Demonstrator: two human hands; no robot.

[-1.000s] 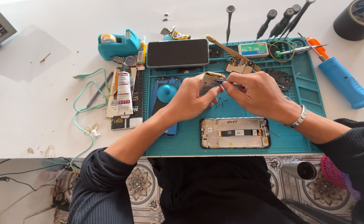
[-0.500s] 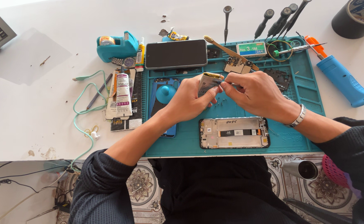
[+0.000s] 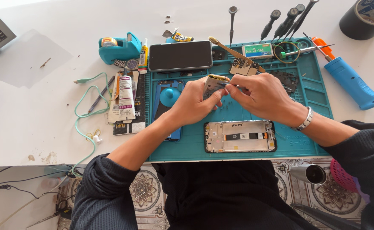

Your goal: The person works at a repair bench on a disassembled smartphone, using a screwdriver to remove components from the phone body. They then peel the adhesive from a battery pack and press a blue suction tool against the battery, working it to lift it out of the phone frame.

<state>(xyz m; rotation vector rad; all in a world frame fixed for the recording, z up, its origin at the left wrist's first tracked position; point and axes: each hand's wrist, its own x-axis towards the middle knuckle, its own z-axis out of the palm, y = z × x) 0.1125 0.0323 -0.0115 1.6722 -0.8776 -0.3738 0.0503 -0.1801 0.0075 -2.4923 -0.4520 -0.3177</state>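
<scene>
1. Left hand point(image 3: 193, 103): grip closed around a small flat phone part point(image 3: 214, 84) with a yellowish top edge, held tilted above the middle of the teal work mat point(image 3: 246, 113).
2. Right hand point(image 3: 261, 93): fingertips pinched narrow on a thin metal tool point(image 3: 226, 84), whose tip meets the phone part. The tool's kind cannot be told. A metal bracelet point(image 3: 304, 119) sits on this wrist.
3. Opened phone frame point(image 3: 240, 136): lies flat on the mat, just below both hands, not touched.
4. Dark phone screen point(image 3: 180, 55): lies face up at the mat's upper left edge, above the left hand.
5. Blue suction cup point(image 3: 170, 96): stands on the mat, just left of the left hand.
6. Glue tube point(image 3: 126, 97): lies on the white tabletop point(image 3: 46, 110), left of the mat, beside a green cable point(image 3: 84, 113).
7. Teal tape dispenser point(image 3: 119, 47): stands above the glue tube.
8. Blue-handled tool point(image 3: 352, 83): lies on the tabletop, right of the mat.
9. Screwdrivers point(image 3: 281, 21): lie on the tabletop beyond the mat's top edge.
</scene>
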